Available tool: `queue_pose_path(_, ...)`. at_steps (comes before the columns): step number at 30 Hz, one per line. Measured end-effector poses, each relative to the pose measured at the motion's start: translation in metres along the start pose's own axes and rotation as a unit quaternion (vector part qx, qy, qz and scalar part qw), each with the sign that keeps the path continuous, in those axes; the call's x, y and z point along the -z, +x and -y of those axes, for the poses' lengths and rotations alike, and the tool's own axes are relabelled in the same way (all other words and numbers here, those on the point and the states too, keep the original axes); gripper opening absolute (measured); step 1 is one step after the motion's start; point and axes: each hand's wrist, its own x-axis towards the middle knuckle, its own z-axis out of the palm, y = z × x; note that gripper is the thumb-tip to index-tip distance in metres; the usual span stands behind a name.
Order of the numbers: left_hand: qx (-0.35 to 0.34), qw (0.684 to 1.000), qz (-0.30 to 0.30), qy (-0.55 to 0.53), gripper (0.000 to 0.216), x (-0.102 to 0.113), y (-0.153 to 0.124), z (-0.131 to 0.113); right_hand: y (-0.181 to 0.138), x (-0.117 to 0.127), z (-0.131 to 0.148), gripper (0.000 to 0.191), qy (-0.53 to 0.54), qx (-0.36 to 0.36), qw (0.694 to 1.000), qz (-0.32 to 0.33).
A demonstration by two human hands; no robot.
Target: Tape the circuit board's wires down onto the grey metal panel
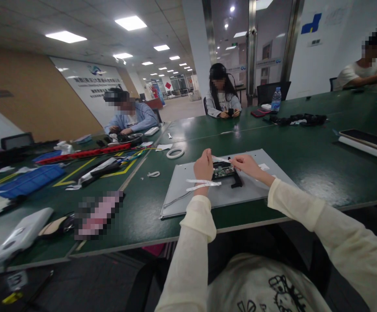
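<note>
A narrow white strip of tape (220,160) is stretched between my two hands. My left hand (204,167) is closed with its fingers raised, at the strip's left end. My right hand (247,166) pinches the other end between thumb and fingertips. More white strips (204,183) cling across my left wrist. Below the hands lies a flat grey panel (178,186), bearing a green circuit board (222,171) and a black bracket (236,180). My left hand partly covers the board. A thin grey cable (177,199) runs over the panel's left part.
A white tape roll (175,153) and a small white loop (153,174) lie left of the panel. Further left are a blue tray (29,181) and a white device (21,234). A phone (368,139) and a water bottle (276,99) are at right. Several people sit around the table.
</note>
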Motion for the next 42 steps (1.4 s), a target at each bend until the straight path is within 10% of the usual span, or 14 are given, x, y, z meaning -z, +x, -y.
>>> queue_pose_path(10,-0.085,0.991,-0.098,-0.039,0.053,-0.014,0.003,0.014,0.010,-0.001,-0.036,0.040,-0.031,-0.100,0.994,0.005)
queue_pose_path(21,-0.106,0.992,-0.009,0.068,0.041,-0.022,0.001,0.010,0.012,0.005,-0.020,0.025,0.201,-0.226,0.951,0.059)
queue_pose_path(42,-0.212,0.929,0.267,0.142,0.050,-0.048,0.013,0.016,0.009,0.002,-0.035,0.028,0.067,-0.259,0.962,0.052)
